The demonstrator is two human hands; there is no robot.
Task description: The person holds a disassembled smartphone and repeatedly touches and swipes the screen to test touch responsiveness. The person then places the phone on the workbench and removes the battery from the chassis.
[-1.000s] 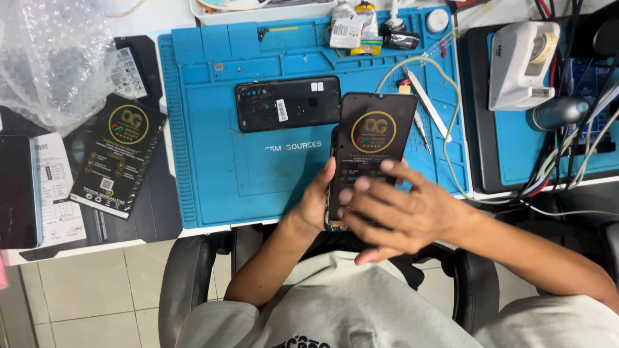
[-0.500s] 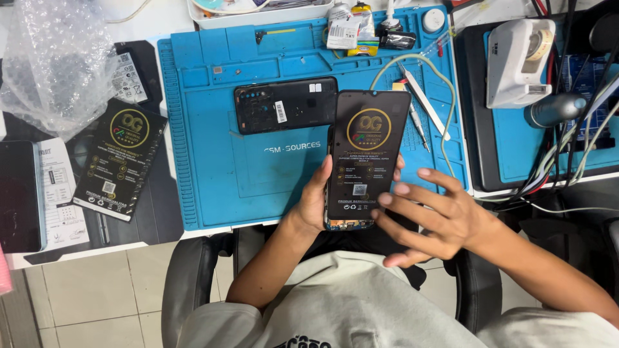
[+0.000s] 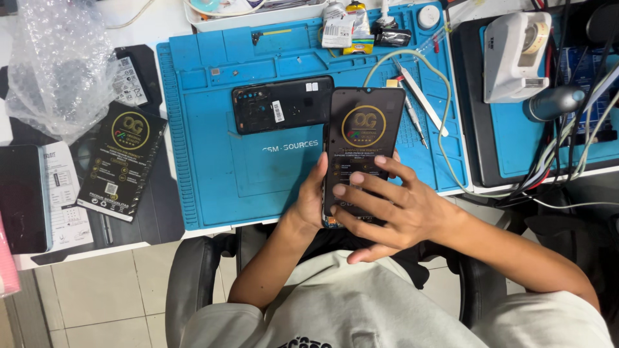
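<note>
A black phone screen panel [image 3: 364,132] with a round gold sticker on its front stands upright over the near edge of the blue work mat [image 3: 206,167]. My left hand [image 3: 313,200] grips its lower left edge from behind. My right hand [image 3: 393,206] lies across its lower front, fingers spread and pressing on the glass. A black phone back housing [image 3: 282,103] lies flat on the mat just left of the panel's top.
A black screen package with a gold emblem [image 3: 122,161] and bubble wrap [image 3: 61,61] lie left of the mat. A dark phone [image 3: 22,196] rests at the far left. Tweezers [image 3: 419,96], glue bottles [image 3: 351,29] and cables [image 3: 445,109] lie beyond the panel. A white device [image 3: 516,55] stands at right.
The panel has stayed in my left hand. My right hand's fingers have slid over its lower front, shifting slightly left.
</note>
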